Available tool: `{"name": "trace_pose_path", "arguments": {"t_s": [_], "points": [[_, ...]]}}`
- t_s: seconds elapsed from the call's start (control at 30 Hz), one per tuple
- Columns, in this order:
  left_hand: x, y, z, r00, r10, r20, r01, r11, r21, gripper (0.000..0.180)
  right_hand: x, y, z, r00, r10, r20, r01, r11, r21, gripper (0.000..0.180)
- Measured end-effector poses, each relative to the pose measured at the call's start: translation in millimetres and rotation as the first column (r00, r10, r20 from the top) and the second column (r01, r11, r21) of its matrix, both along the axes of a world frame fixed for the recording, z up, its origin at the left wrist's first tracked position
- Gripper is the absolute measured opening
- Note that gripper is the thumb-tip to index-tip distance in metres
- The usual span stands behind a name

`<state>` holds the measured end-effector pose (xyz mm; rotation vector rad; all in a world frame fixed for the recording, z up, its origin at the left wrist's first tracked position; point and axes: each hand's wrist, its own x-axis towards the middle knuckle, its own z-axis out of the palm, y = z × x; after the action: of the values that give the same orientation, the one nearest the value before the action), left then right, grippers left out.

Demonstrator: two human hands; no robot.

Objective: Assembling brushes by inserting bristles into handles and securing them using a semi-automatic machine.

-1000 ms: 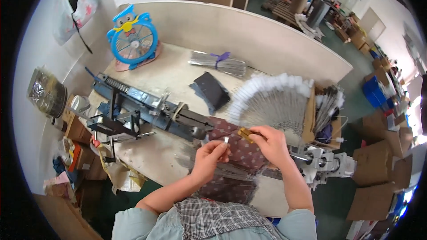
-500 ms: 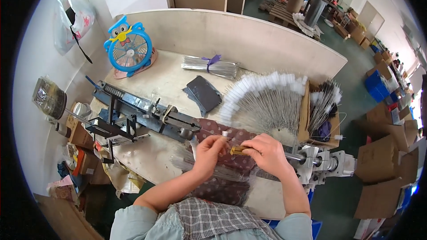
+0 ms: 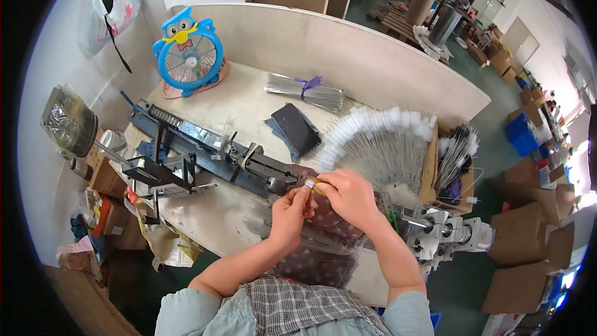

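Observation:
My left hand (image 3: pixel 290 214) is closed in a pinch over the dotted brown cloth (image 3: pixel 326 216), holding a small white-tipped piece (image 3: pixel 309 183). Most of that piece is covered by my fingers. My right hand (image 3: pixel 349 198) grips a small yellow, brass-looking tool (image 3: pixel 318 188), whose end meets the white tip. Both hands are close together, just right of the near end of a long metal bench device (image 3: pixel 242 158) with a coil spring. Thin wires (image 3: pixel 333 239) lie on the cloth beneath my hands.
Wire brushes with white tips (image 3: pixel 379 121) fan out at the right, beside a cardboard box (image 3: pixel 429 174) of more brushes. Behind lie a tied wire bundle (image 3: pixel 305 92), dark pads (image 3: pixel 294 129) and a blue fan (image 3: pixel 189 62). A metal machine (image 3: pixel 448 230) stands at the right edge.
My right hand has moved left and up, bringing the yellow tool to the white tip by my left hand. The whole view has shifted slightly.

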<state>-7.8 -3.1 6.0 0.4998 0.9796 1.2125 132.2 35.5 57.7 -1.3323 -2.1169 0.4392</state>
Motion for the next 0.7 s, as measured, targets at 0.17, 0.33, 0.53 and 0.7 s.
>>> {"name": "trace_pose_path", "arguments": {"t_s": [0.17, 0.33, 0.53, 0.7], "points": [[-8.1, -2.4, -0.5, 0.995, -0.087, -0.046, 0.088, 0.996, 0.032, 0.036, 0.9, 6.2, -1.9, 0.994, -0.03, -0.109, 0.005, 0.975, -0.223, 0.018], [-6.4, 2.6, 2.5, 0.994, -0.083, 0.072, 0.084, 0.996, -0.007, 0.05, -8.2, -8.7, -1.6, 0.994, -0.11, 0.009, 0.11, 0.994, -0.025, 0.022], [7.8, -1.4, 7.2, 0.959, 0.166, 0.231, -0.173, 0.985, 0.012, 0.032, -27.8, -18.9, -11.7, 0.989, -0.132, 0.061, 0.112, 0.957, 0.267, 0.03], [8.4, 1.0, -0.2, 0.962, 0.118, 0.244, -0.123, 0.992, 0.004, 0.021, -11.4, -19.3, -11.7, 0.994, -0.11, -0.002, 0.104, 0.934, 0.343, 0.025]]}}
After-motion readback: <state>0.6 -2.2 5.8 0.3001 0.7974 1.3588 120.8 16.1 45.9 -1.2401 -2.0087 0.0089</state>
